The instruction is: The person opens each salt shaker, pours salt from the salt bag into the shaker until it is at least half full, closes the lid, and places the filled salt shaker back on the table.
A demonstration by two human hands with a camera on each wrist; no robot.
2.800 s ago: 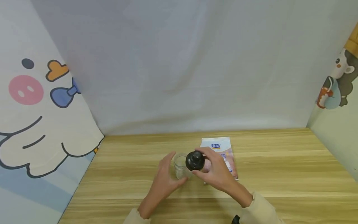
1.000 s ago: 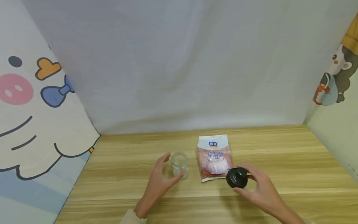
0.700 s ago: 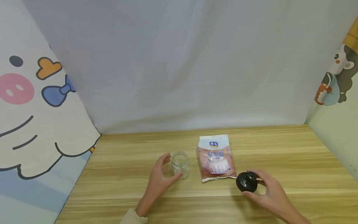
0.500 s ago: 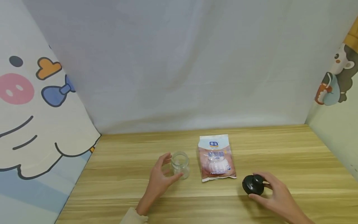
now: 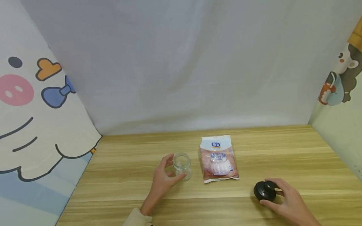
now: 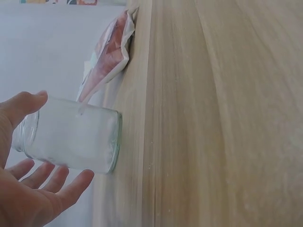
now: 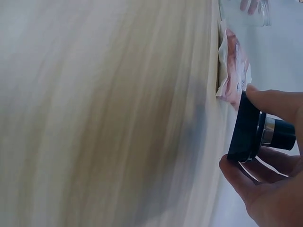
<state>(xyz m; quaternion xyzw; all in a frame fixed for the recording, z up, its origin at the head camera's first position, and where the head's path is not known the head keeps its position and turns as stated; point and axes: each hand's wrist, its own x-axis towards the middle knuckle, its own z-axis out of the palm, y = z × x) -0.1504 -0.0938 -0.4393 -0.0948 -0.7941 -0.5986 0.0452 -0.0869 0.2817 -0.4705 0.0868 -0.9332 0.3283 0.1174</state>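
Observation:
A clear glass jar point(image 5: 182, 166) stands upright and uncovered on the wooden table. My left hand point(image 5: 162, 182) is cupped loosely beside it, thumb at the front and fingers spread along the left side. In the left wrist view the fingers point(image 6: 71, 189) are extended near the glass jar point(image 6: 75, 135), with the thumb over its neck. On the right, my right hand point(image 5: 289, 201) holds a black lid point(image 5: 264, 191) with a round knob. The right wrist view shows the lid point(image 7: 246, 130) pinched by its rim between thumb and fingers, close over the table, knob away from the tabletop.
A pink and white packet point(image 5: 219, 160) with blue printing lies flat between the jar and the lid. A pale grey curtain point(image 5: 198, 69) hangs behind the table point(image 5: 135, 147), and printed cartoon panels flank both sides.
The black lid has moved from above the jar to the right and toward me in my right hand, past the packet. My left hand has stayed by the jar.

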